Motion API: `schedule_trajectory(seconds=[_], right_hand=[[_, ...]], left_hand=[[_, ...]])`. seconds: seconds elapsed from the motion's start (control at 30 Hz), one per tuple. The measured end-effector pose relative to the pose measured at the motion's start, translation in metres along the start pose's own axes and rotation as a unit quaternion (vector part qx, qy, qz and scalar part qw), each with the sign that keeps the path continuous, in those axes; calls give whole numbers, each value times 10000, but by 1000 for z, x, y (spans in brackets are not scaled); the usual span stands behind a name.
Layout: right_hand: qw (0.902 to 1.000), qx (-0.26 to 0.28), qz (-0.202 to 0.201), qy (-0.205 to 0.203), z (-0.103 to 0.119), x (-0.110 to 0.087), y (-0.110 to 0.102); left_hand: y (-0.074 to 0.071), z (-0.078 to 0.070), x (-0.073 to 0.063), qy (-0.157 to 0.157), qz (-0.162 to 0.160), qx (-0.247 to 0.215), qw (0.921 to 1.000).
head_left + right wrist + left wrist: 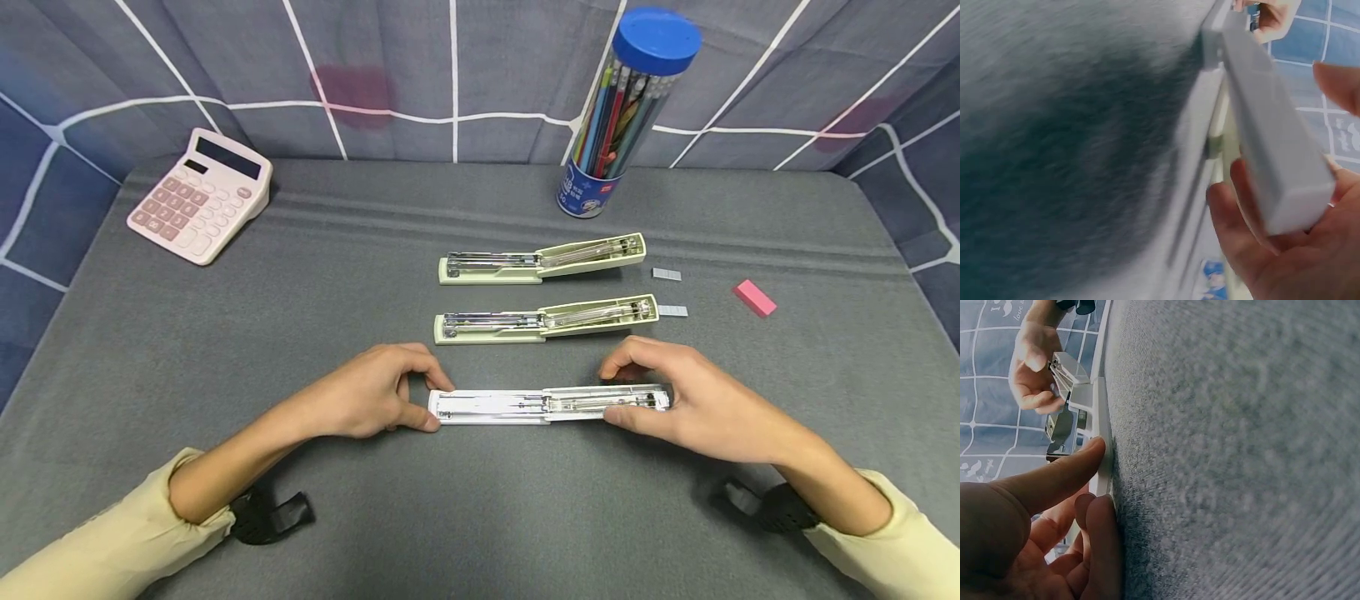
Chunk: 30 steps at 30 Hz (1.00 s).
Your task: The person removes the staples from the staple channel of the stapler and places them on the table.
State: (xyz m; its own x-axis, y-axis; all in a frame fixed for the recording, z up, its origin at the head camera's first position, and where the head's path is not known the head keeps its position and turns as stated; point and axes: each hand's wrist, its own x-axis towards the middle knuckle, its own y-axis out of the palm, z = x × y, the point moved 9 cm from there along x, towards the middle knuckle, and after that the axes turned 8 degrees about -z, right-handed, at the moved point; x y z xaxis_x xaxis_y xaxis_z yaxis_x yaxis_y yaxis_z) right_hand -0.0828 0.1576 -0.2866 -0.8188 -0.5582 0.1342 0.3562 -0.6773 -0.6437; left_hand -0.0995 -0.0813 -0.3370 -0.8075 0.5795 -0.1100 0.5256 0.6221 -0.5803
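A white stapler (491, 408) lies unfolded in a nearly straight line near the middle of the table, its metal inside facing up. My left hand (382, 387) pinches the base end, thumb on the near edge and a finger on the far edge. At the other end, my right hand (697, 400) curls round the hinged arm (1272, 131), its thumb over the near side and fingers at the far side. From the left wrist, that arm appears tilted up off the table. The arm's plain outer face shows blurred in the right wrist view.
Two pale green staplers (495, 277) (491, 338) lie unfolded behind, with grey staple strips (667, 273) (673, 311) at their right. A pink eraser (754, 298) is farther right. At the back are a pink calculator (198, 197) and a blue-lidded pencil tub (588, 187).
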Motion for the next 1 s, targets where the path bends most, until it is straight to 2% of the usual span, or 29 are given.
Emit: schedule_trajectory(seconds=[0.13,0.23,0.4,0.5,0.77,1.0], right_hand=[[9994,68,-188,-292,17,8,-5],[9989,280,-134,-364,27,16,-1],[9962,780,113,-370,39,29,27],[9949,916,100,-404,43,35,46],[9963,832,96,-202,47,46,81],[9981,587,21,-165,43,48,89]], left_hand=[[0,0,0,-8,20,-34,10000],[0,1,1,-36,36,-52,10000],[0,2,1,-71,49,-64,9999],[0,3,2,-121,72,-41,9999],[1,6,3,-207,101,-35,9997],[0,6,4,-161,67,-55,9998]])
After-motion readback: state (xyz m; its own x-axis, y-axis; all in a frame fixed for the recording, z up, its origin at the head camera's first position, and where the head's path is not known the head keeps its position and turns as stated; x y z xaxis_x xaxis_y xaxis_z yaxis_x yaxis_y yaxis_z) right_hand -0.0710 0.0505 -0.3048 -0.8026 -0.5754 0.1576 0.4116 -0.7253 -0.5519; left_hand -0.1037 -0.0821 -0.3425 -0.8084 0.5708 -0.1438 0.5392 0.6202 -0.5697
